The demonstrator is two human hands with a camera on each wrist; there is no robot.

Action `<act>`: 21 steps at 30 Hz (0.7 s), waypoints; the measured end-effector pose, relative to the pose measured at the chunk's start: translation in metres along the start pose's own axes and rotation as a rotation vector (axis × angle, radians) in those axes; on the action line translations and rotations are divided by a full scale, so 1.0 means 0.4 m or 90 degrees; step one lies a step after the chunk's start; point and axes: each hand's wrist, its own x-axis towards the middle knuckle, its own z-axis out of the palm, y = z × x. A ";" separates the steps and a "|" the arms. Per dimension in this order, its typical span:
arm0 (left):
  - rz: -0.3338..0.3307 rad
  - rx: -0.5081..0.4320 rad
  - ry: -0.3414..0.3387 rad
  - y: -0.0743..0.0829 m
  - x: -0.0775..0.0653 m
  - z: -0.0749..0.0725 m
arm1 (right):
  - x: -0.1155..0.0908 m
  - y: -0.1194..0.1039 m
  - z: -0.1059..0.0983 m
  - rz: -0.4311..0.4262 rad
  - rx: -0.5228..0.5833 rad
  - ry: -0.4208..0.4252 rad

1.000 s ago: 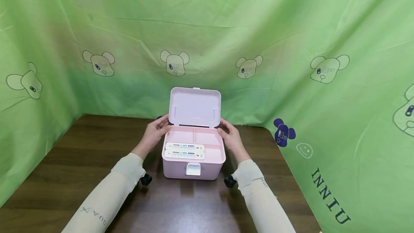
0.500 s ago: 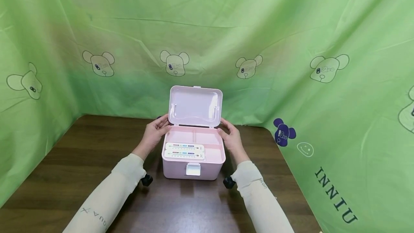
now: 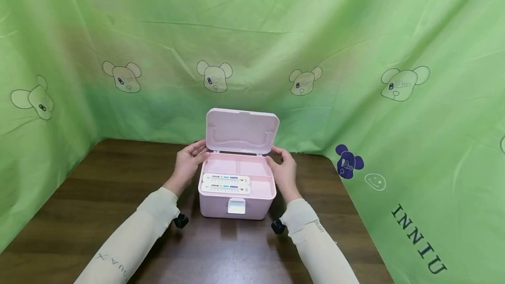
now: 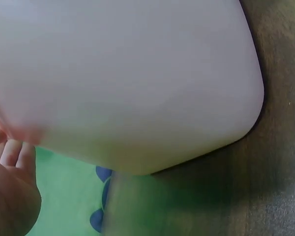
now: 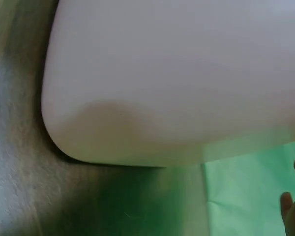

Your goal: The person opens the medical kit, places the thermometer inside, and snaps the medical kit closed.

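**A:** What's the head view giving you that the wrist cameras don't?

**B:** Nearly everything. I see a pink box (image 3: 236, 196) at the centre of the frame on a dark wooden table (image 3: 98, 214), its lid (image 3: 241, 131) tipped partway up at the back. My left hand (image 3: 188, 165) is at the lid's left corner and my right hand (image 3: 283, 171) at its right corner, fingers curved round the lid's lower edge on both sides, so I read each as grasping the lid. Inside, two white cards (image 3: 225, 183) lie in the front-left compartment.

**A:** And the wrist views?

**B:** The left wrist view is filled by the box's pale wall (image 4: 128, 78), blurred, with fingers (image 4: 12, 152) at the lower left. The right wrist view is much the same, fingertips (image 5: 292, 206) only at the lower right. Neither shows the grip itself.

**A:** Anything around it?

**B:** A green cloth (image 3: 355, 34) printed with bear heads hangs behind and drapes over the table's right side.
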 end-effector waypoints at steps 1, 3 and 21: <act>-0.003 -0.001 0.004 0.002 -0.001 0.002 | -0.002 -0.002 0.001 -0.006 -0.016 0.011; -0.009 0.000 0.009 0.006 -0.005 0.003 | -0.006 -0.003 0.000 -0.017 -0.032 0.021; 0.017 0.187 -0.223 0.117 -0.060 -0.055 | -0.015 -0.057 -0.114 -0.083 -0.030 -0.212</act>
